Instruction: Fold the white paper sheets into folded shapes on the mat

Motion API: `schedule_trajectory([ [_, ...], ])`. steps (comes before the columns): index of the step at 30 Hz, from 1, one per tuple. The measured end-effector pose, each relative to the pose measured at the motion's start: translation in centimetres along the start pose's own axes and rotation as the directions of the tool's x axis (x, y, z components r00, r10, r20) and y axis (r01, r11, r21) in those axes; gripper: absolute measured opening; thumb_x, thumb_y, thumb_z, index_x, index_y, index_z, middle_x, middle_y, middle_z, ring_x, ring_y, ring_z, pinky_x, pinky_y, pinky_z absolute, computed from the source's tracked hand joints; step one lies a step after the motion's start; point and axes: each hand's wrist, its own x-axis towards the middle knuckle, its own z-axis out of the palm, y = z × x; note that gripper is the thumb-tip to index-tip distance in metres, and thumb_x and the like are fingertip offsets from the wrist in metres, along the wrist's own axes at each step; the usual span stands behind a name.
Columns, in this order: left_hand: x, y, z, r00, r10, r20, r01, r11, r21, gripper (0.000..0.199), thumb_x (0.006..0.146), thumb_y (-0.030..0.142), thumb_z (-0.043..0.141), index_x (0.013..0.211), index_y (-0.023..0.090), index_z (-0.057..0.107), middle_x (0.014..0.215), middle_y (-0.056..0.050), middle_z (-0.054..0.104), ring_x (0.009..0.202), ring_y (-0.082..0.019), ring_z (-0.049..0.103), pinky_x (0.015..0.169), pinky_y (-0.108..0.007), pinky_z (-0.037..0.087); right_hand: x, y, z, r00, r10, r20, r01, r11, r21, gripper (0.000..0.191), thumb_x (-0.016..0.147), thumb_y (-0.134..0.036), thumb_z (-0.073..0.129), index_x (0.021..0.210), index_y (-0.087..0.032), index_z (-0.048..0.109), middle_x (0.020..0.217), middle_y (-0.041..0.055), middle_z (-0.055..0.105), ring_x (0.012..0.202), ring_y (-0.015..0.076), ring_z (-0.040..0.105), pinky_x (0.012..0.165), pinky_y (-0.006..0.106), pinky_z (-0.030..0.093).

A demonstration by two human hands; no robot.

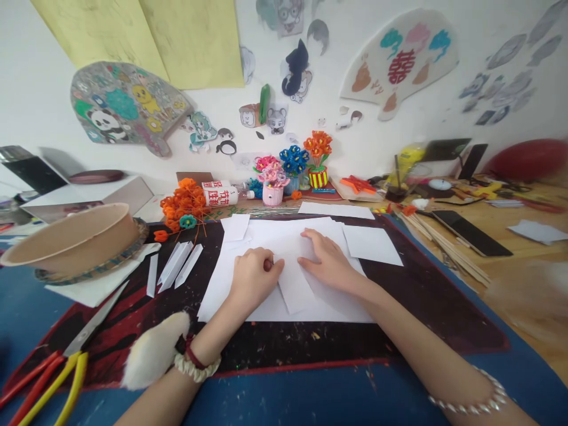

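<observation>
White paper sheets (222, 296) lie stacked on a dark mat (426, 307). A narrow white paper piece (296, 291) rests on top of them, between my hands. My left hand (255, 275) is closed at the left edge of this piece, its fingers curled; what it pinches is too small to make out. My right hand (326, 260) lies on the sheets to the right, fingers spread, with thumb and fingertips near the narrow piece. Several folded paper strips (175, 266) sit left of the stack. A loose white sheet (373, 244) is at its right.
Scissors (73, 349) with red and yellow handles and a furry white item (155, 352) lie at the left. A round container (71, 242) stands behind them. Orange flowers (184, 204) and potted flowers (273, 183) line the back. Thin sticks (444, 248) and a phone (470, 232) are right.
</observation>
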Motion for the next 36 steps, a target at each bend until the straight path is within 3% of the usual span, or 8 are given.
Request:
schedule_trajectory([
  [4, -0.14, -0.06, -0.02, 1.000, 0.011, -0.004, -0.011, 1.000, 0.005, 0.029, 0.079, 0.029, 0.053, 0.054, 0.020, 0.041, 0.059, 0.001, 0.054, 0.062, -0.017, 0.051, 0.060, -0.029, 0.031, -0.13, -0.05, -0.54, 0.999, -0.006, 0.045, 0.006, 1.000, 0.000, 0.054, 0.083, -0.032, 0.051, 0.133, -0.019, 0.034, 0.146, 0.0127, 0.036, 0.135, 0.0234, 0.032, 0.111, 0.045, 0.024],
  [23, -0.22, -0.08, 0.09, 0.999, 0.033, -0.002, -0.033, 0.999, 0.036, 0.026, 0.080, 0.026, 0.053, 0.056, 0.020, 0.045, 0.062, 0.000, 0.057, 0.066, -0.018, 0.053, 0.062, -0.030, 0.032, -0.16, 0.29, -0.33, 0.998, -0.037, 0.045, 0.037, 0.999, -0.014, 0.054, 0.083, -0.034, 0.052, 0.132, -0.021, 0.035, 0.146, 0.0123, 0.035, 0.136, 0.0241, 0.030, 0.112, 0.046, 0.023],
  [36, -0.37, -0.12, 0.14, 1.000, 0.019, 0.003, -0.019, 1.000, 0.006, 0.020, 0.078, 0.023, 0.055, 0.059, 0.020, 0.049, 0.061, 0.002, 0.056, 0.068, -0.019, 0.055, 0.064, -0.030, 0.033, 0.00, 0.36, -0.35, 1.000, -0.029, 0.005, 0.029, 0.997, 0.075, 0.050, 0.078, -0.033, 0.058, 0.125, -0.027, 0.040, 0.139, 0.0074, 0.043, 0.130, 0.0251, 0.040, 0.107, 0.046, 0.031],
])
